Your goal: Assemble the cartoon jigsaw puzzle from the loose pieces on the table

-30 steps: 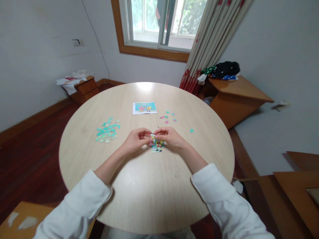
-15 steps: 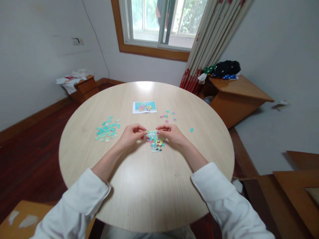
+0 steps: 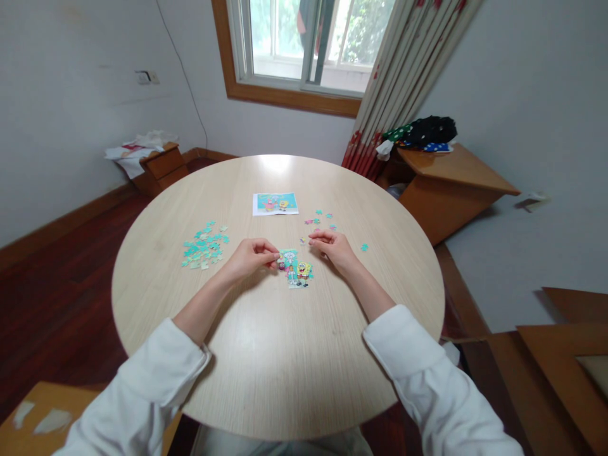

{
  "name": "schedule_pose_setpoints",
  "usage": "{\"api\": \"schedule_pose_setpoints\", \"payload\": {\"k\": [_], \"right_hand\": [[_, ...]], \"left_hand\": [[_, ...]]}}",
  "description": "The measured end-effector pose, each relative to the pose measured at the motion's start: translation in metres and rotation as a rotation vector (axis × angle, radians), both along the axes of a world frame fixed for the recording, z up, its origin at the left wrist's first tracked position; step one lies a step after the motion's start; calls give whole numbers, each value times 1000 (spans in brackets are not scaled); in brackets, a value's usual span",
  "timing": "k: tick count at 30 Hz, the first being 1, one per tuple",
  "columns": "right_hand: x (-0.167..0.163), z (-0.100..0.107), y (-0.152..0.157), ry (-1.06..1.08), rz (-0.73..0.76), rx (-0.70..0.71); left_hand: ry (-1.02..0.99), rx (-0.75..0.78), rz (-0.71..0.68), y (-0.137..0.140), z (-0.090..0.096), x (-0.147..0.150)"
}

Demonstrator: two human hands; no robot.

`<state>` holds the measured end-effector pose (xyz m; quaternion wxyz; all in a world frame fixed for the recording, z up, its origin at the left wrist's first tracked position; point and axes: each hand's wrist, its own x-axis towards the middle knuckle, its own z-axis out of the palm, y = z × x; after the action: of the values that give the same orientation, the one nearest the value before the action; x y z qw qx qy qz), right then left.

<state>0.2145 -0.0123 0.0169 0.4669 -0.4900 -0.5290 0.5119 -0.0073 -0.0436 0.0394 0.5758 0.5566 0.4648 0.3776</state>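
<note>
A partly joined jigsaw puzzle [image 3: 298,272] with cartoon figures lies in front of me on the table. My left hand [image 3: 254,256] is at its upper left edge, thumb and forefinger closed on a small puzzle piece [image 3: 280,257] that the fingertips partly cover. My right hand [image 3: 330,244] hovers to the upper right of the puzzle, thumb and fingertips slightly apart with nothing visible between them. Just left of those fingertips lies a loose puzzle piece [image 3: 303,240]. Beyond the right hand, several pink and teal pieces [image 3: 316,221] are scattered.
A pile of teal and pale pieces [image 3: 204,247] lies on the left of the round table [image 3: 280,373]. A printed reference picture [image 3: 275,204] lies farther back. One teal piece [image 3: 365,247] sits alone at the right. A cabinet [image 3: 451,183] with cloths stands beyond the table.
My right hand has moved away from the puzzle's top edge, up and to the right, uncovering a loose piece. My left hand has stayed at the puzzle's upper left, with only a slight shift.
</note>
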Motion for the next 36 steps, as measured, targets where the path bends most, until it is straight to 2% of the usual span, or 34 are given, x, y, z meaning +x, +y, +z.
{"api": "schedule_pose_setpoints", "payload": {"k": [8,20,22,28,36], "right_hand": [[-1,3,-1,3,17,-8],[-2,0,-1,-41,42,25],[-3,0,-2,-73,83,34],[-9,-1,-10,-198,343,63],[-8,-2,-10,-340,398,151]], "left_hand": [[16,-69,-57,0,0,-2],[90,-71,-116,-2,5,-1],[100,-78,-124,-3,5,-2],[142,-109,-167,-3,0,-1],[249,-37,-173,-9,2,6]]}}
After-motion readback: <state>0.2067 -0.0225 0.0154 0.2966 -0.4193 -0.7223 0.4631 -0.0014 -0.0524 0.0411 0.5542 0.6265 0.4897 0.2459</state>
